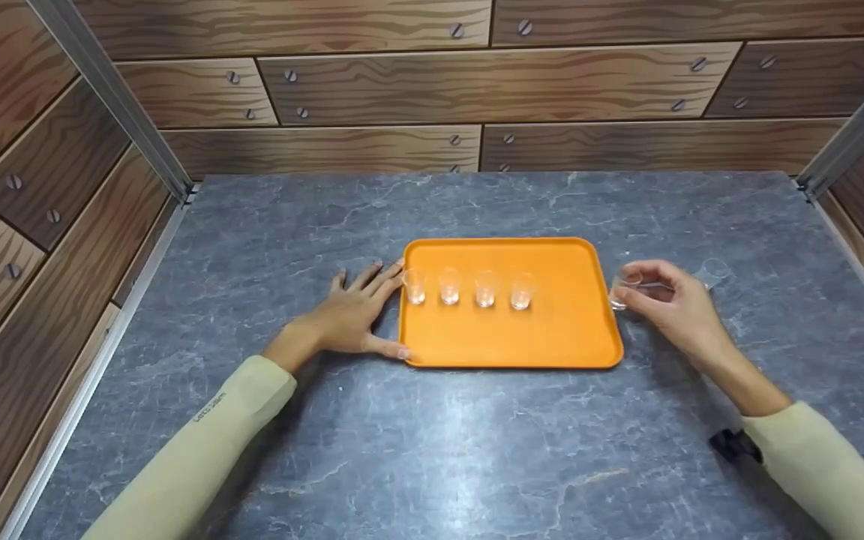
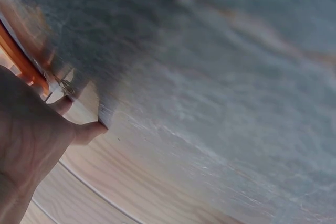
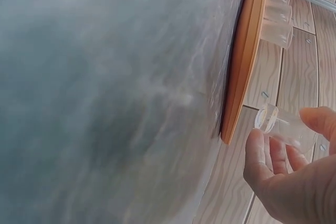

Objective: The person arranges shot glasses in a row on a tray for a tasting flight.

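An orange tray (image 1: 567, 334) lies on the table, bearing several small clear cups (image 1: 485, 291) in a row that runs from its left rim past the middle. My left hand (image 1: 349, 315) has its fingers spread flat at the tray's left edge, thumb touching the near left corner. Beyond the right rim, my right hand (image 1: 668, 304) pinches another clear cup (image 3: 286, 126) between thumb and fingers. That cup is upright, its base close beside the rim in the head view. Behind the right hand, one more clear cup (image 1: 716, 271) is partly hidden by the fingers.
The grey marbled table (image 1: 432, 442) extends around the tray on all sides. Wood-patterned panels (image 1: 372, 86) enclose it at the back and sides, with metal posts (image 1: 121, 97) in the far corners. A black strap (image 1: 736, 445) shows at the right wrist.
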Available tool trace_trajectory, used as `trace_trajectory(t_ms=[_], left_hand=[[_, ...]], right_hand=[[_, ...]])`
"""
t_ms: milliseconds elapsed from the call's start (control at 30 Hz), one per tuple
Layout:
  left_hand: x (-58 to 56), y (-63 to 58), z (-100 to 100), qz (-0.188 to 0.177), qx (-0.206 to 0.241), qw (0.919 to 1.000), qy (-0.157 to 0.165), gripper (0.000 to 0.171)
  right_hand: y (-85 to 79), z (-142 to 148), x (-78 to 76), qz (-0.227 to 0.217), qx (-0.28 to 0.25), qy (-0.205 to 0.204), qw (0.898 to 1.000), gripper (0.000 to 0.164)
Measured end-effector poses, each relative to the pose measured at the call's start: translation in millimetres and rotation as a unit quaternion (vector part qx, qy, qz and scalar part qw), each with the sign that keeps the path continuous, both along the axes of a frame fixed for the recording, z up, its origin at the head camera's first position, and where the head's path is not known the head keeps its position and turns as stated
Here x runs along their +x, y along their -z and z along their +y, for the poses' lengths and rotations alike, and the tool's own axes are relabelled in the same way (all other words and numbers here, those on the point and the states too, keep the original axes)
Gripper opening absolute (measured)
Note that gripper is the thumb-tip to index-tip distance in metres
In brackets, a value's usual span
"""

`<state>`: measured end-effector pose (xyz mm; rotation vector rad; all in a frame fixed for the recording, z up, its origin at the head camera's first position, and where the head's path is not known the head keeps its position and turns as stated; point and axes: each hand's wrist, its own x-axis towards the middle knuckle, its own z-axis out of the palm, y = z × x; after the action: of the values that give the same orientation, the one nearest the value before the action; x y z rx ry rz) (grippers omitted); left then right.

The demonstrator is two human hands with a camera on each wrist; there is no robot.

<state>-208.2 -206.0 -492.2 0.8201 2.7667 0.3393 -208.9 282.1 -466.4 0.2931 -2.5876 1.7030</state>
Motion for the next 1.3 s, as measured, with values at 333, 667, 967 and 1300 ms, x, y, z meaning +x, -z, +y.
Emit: trace_trajectory(t_ms=[333, 667, 967, 1300], left_hand=[[-0.5, -1.6, 1.6, 0.011, -0.003, 0.9999, 0.006, 0.128], [0.0, -1.4, 0.0, 0.009, 0.001, 0.9999, 0.006, 0.127], [0.2, -2.5, -0.5, 0.002, -0.003, 1.0, 0.001, 0.128], [0.3, -1.6, -0.6, -0.001, 0.001, 1.0, 0.0, 0.128]], right_hand=[[1.9, -16.9, -6.8, 0.013, -0.011, -0.012, 1.0, 0.037], [1.4, -40.1, -10.9, -0.003, -0.009, -0.038, 0.999, 0.037], [3.4, -53.2, -10.8, -0.002, 0.025, -0.055, 0.998, 0.038], [3.3, -61.2, -10.0, -0.016, 0.04, -0.071, 0.997, 0.039]])
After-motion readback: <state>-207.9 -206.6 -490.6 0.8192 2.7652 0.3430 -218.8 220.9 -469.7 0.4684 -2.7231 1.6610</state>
